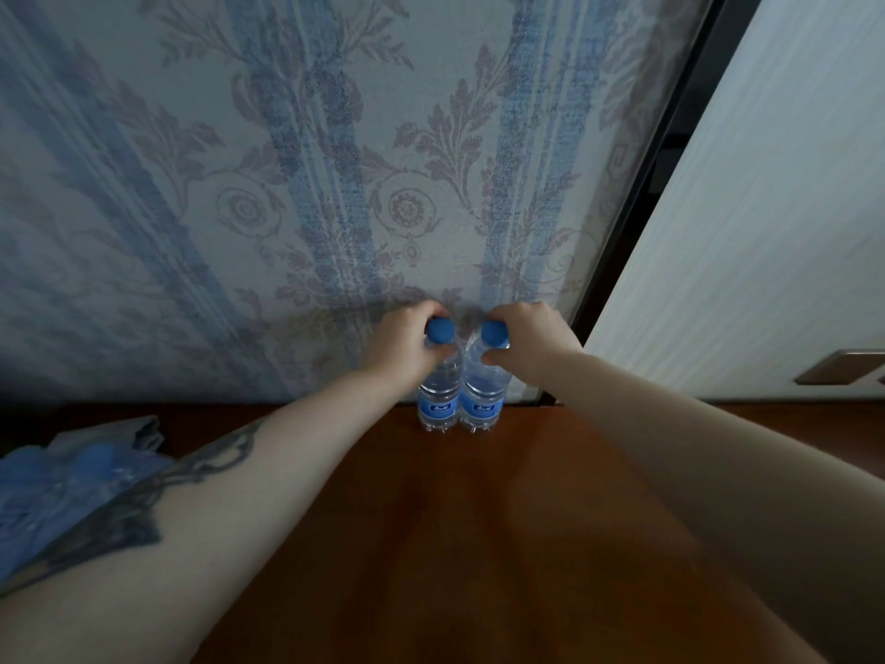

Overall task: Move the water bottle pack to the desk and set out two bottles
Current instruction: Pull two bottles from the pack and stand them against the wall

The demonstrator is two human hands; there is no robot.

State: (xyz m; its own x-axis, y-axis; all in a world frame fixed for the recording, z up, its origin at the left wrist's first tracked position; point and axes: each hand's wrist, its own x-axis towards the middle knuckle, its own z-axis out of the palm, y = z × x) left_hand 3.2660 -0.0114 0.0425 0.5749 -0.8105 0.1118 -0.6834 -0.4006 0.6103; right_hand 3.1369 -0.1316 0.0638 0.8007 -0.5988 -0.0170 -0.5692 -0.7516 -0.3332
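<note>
Your left hand (407, 340) gripping left bottle (438, 390), right hand (527, 335) gripping right bottle (481, 390), both upright, touching, on tabletop (479, 519) against patterned wall (335, 184), blurred bottle pack (62, 486) beside your left forearm, white door (766, 208) right.

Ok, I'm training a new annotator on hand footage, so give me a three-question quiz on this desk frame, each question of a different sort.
1. True or false: the two bottles lie on their sides on the desk.
2. Multiple choice: where does each hand have its grip? A) on the blue label B) at the neck, just under the cap C) on the base
3. Fill in: the rest of the pack lies at the ______ edge of the view.

Key
1. False: the left bottle and right bottle stand upright, side by side, near the wall.
2. B: left hand, right hand.
3. Left: the pack is blurred there.
</note>
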